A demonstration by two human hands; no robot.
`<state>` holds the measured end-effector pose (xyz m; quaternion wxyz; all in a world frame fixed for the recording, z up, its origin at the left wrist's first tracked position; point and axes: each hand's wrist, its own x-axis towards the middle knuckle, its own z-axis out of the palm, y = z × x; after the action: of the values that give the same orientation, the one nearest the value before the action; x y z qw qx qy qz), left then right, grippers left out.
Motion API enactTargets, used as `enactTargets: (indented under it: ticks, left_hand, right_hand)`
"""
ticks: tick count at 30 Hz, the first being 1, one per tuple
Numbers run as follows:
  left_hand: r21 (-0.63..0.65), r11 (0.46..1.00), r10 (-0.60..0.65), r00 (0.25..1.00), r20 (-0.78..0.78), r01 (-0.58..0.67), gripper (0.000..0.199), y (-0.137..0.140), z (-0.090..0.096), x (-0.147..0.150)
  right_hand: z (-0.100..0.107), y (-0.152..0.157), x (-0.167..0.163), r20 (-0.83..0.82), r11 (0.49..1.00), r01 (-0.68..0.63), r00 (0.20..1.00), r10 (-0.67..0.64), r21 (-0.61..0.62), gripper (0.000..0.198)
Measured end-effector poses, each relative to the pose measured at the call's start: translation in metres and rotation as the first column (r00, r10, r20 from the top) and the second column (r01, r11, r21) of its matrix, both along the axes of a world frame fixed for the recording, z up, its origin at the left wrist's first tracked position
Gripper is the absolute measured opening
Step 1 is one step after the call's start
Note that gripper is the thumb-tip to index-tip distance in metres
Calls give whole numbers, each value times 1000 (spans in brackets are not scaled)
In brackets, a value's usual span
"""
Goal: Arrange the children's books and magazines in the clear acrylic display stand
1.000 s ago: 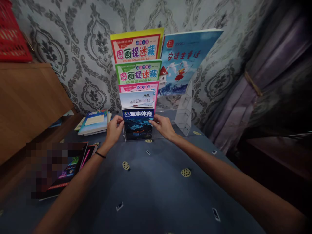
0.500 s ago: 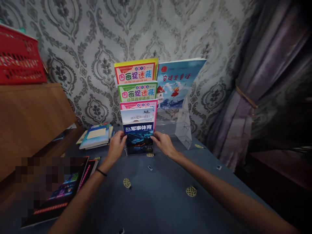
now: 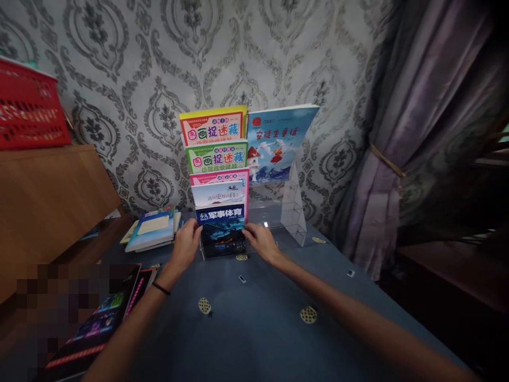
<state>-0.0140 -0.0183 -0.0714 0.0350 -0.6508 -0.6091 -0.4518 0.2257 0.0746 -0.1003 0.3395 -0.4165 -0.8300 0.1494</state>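
A dark blue book with white lettering stands in the lowest front tier of a clear acrylic rack. My left hand grips its left edge, thumb toward the front and fingers curled. On the opposite edge, my right hand pinches the same book with the thumb. Behind it rise a pale book, a pink-edged book, a green-bordered book and an orange one with a yellow top, each in a higher tier. A blue storybook leans in the rack's upper right.
Left of the rack lies a small stack of books. Dark glossy books lie nearer, by my left forearm. A red basket sits on a wooden cabinet at left. A purple curtain hangs at right beside the blue tablecloth.
The whole view has shifted slightly, so the rack appears a bit lower and further left. Both hands remain at the dark blue book's sides.
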Motion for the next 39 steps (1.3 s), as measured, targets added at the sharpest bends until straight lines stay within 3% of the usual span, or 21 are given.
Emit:
enactTargets:
  ticks: [15, 27, 39]
  left_hand:
    - [-24, 999, -41, 996, 78, 43, 16, 1, -6, 4]
    - [12, 1000, 20, 998, -68, -19, 11, 2, -4, 4]
    - [46, 999, 15, 1000, -16, -14, 9, 0, -8, 6]
  right_hand:
    - [-5, 1, 1, -31, 1000, 9, 999, -9, 0, 28]
    - [-7, 3, 3, -76, 1000, -24, 997, 23, -11, 29]
    - [-4, -1, 9, -214, 987, -147, 968, 130, -63, 30]
